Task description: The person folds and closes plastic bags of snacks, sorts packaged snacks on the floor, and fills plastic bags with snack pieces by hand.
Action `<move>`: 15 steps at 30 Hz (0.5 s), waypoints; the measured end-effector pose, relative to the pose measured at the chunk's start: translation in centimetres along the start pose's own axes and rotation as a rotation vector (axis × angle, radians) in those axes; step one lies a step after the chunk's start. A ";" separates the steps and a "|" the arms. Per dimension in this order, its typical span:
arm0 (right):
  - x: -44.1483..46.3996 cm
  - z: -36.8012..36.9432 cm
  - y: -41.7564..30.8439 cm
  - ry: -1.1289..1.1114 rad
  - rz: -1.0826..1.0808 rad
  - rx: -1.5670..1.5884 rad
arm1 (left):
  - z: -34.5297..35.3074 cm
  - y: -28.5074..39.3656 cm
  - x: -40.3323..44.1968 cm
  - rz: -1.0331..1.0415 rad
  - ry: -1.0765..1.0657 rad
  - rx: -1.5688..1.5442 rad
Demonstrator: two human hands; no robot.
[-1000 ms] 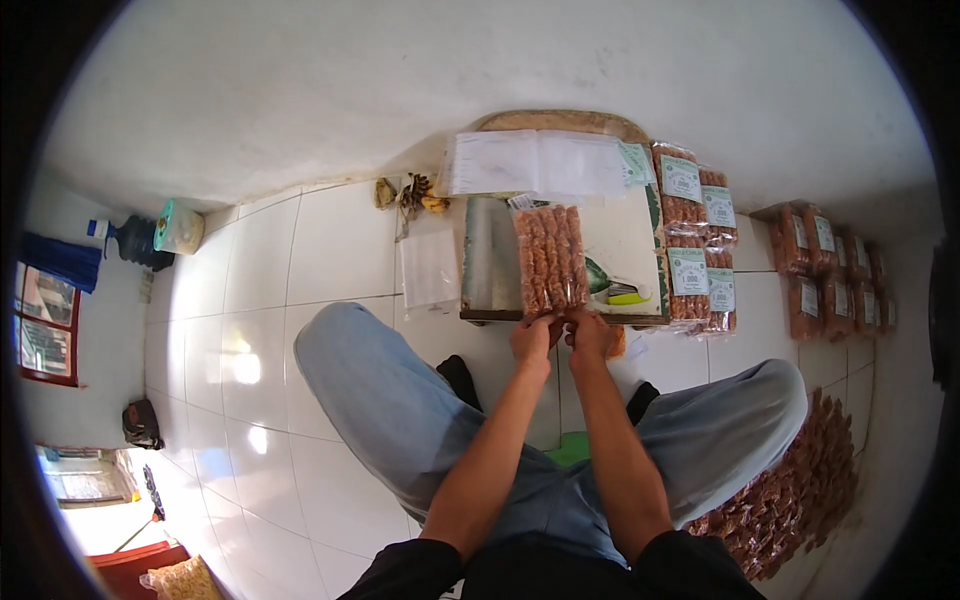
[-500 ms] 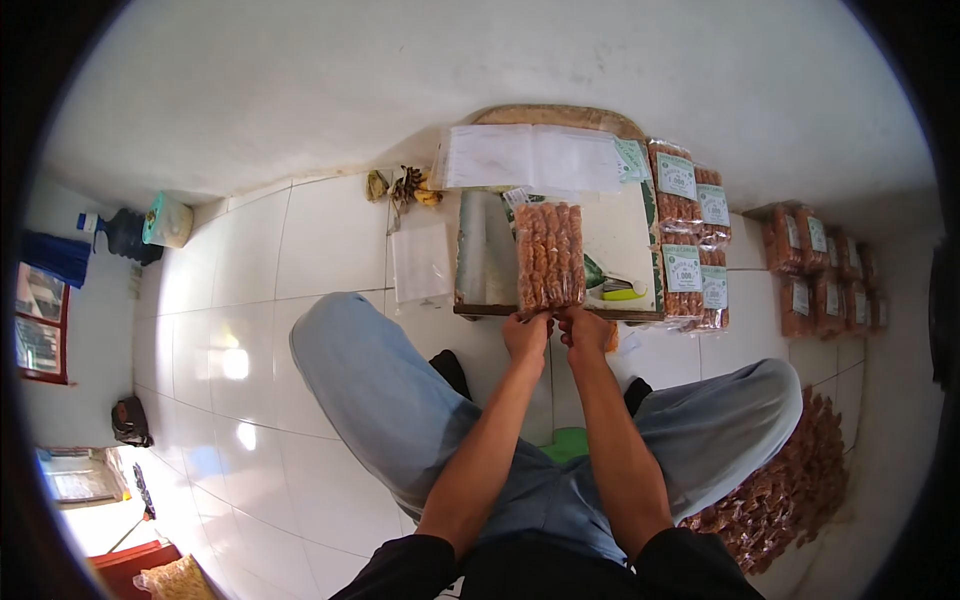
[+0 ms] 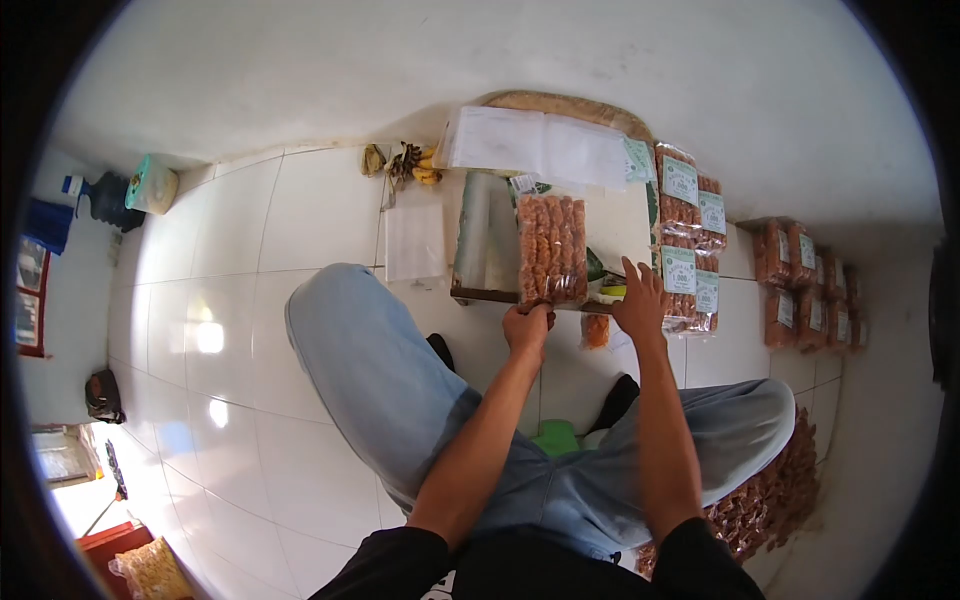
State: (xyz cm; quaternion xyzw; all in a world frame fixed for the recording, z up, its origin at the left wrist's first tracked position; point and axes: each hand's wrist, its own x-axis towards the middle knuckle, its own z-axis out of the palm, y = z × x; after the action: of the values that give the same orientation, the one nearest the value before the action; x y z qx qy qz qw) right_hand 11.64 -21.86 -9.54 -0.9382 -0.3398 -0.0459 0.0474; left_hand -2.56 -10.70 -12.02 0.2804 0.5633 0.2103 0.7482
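A clear plastic bag packed with rows of brown snack pieces (image 3: 552,245) lies on the low table (image 3: 632,222). At the bag's near end my left hand (image 3: 528,328) is closed, its fingers pinching the gathered plastic. My right hand (image 3: 641,300) is off the bag, fingers spread, at the table's front right edge. Beside those fingers is a lime-green tool (image 3: 611,291), partly covered by the hand, so its kind is unclear. A small bag of orange stuff (image 3: 596,331) hangs or lies just below the table edge between my hands.
Flat clear bags (image 3: 540,146) lie across the table's back. Labelled snack packs (image 3: 680,270) are stacked to the right, with more packs (image 3: 800,255) by the wall. Loose brown pieces (image 3: 775,500) are heaped at lower right. Bananas (image 3: 426,172) and a plastic sheet (image 3: 414,243) lie left on the floor.
My right hand has let go of the bag's end and moved right, its fingers opening toward the lime-green tool. My left hand still pinches the bag. The view has shifted slightly.
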 end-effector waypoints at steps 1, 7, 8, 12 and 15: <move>0.5 -0.3 0.2 0.000 -0.001 -0.004 | 0.0 -0.1 0.1 -0.002 -0.002 -0.003; 2.0 -1.1 1.8 -0.315 -0.144 0.022 | 0.0 -0.7 0.6 -0.039 -0.004 -0.001; 1.8 0.0 2.4 -0.223 -0.205 0.016 | 0.1 -1.0 0.8 -0.029 -0.009 -0.009; 1.3 0.4 2.1 -0.059 -0.080 0.242 | 0.2 -1.3 0.5 -0.013 -0.038 -0.043; 0.6 0.1 1.7 -0.050 0.121 0.664 | 0.5 -1.2 0.0 -0.006 -0.019 -0.059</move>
State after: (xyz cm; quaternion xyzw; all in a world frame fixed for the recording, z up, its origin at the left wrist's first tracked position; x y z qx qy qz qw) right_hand 13.19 -22.79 -9.68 -0.8908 -0.2811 0.0929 0.3446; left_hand -2.05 -11.72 -12.71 0.2585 0.5505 0.2217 0.7622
